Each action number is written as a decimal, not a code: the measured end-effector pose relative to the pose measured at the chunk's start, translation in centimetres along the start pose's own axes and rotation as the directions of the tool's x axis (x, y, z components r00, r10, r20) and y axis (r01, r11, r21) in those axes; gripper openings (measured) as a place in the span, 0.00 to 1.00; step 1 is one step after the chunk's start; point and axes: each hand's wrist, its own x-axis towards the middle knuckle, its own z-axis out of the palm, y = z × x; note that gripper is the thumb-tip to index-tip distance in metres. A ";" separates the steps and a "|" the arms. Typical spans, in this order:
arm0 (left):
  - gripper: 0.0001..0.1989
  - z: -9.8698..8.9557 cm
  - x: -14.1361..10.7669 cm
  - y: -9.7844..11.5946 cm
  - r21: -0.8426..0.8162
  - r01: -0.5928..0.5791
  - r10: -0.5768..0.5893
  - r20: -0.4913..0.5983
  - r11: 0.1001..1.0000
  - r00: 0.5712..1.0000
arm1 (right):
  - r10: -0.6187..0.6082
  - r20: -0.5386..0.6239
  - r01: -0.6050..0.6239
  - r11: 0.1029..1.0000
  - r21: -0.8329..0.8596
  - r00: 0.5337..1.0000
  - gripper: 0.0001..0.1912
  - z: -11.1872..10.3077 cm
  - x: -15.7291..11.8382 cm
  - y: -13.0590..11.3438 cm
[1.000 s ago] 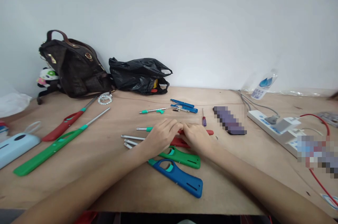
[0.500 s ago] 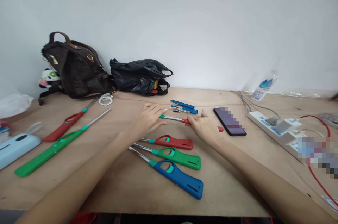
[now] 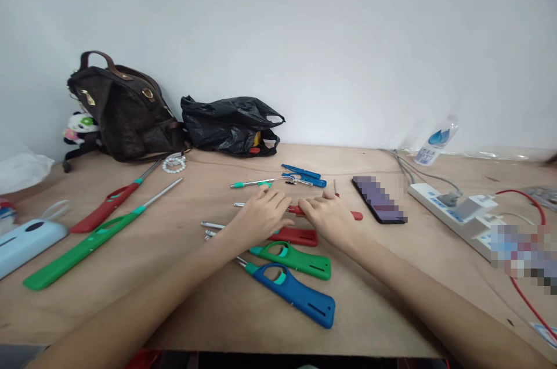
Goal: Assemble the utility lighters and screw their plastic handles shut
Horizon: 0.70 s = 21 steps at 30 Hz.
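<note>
The bench [image 3: 374, 311], brown-topped, reaches back to the wall. From its middle, a dark backpack [image 3: 130, 116] rests at 10 o'clock and a black plastic bag [image 3: 226, 125] at 11. Long red [image 3: 102, 212] and green [image 3: 87, 248] gas lighters lie side by side at 9. Blue casing halves [image 3: 319, 183] sit just past 12, a smartphone [image 3: 378, 201] at 2, a white power strip [image 3: 429, 198] at 3. Towards 6 lies a blue gas lighter [image 3: 300, 296], with a shorter green lighter [image 3: 304, 264] beside it.
</note>
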 end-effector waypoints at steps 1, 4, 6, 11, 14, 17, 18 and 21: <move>0.12 0.0 0.1 0.4 0.038 -0.018 0.018 0.000 0.999 1.000 | -0.013 -0.015 0.013 1.000 -0.002 1.000 0.10 -0.1 0.0 -0.3; 0.11 0.2 0.2 0.7 0.108 -0.072 0.077 -0.038 0.991 0.996 | -0.047 -0.064 0.046 0.999 -0.021 0.997 0.10 -0.3 -0.1 -0.8; 0.11 0.3 0.1 0.6 0.104 -0.083 0.091 -0.083 0.991 0.992 | -0.059 -0.092 0.055 0.998 -0.043 0.994 0.10 -0.5 -0.2 -0.9; 0.13 0.6 -0.1 0.6 0.088 -0.082 0.096 -0.172 0.993 0.980 | -0.088 -0.125 0.080 0.994 -0.073 0.988 0.11 -0.6 -0.2 -0.9; 0.13 0.7 -0.2 0.7 0.092 -0.085 0.101 -0.193 0.992 0.976 | -0.104 -0.133 0.094 0.992 -0.079 0.986 0.11 -0.4 -0.1 -0.9; 0.13 0.7 -0.2 0.7 0.087 -0.074 0.090 -0.198 0.993 0.976 | -0.102 -0.158 0.088 0.992 -0.089 0.982 0.12 -0.2 -0.1 -1.0; 0.13 0.6 -0.2 0.7 0.085 -0.067 0.083 -0.195 0.994 0.977 | -0.101 -0.167 0.087 0.992 -0.091 0.981 0.12 -0.2 -0.1 -1.0; 0.13 0.2 -0.1 0.8 0.092 -0.049 0.064 -0.164 0.995 0.984 | -0.097 -0.164 0.086 0.993 -0.075 0.982 0.11 -0.1 0.0 -1.1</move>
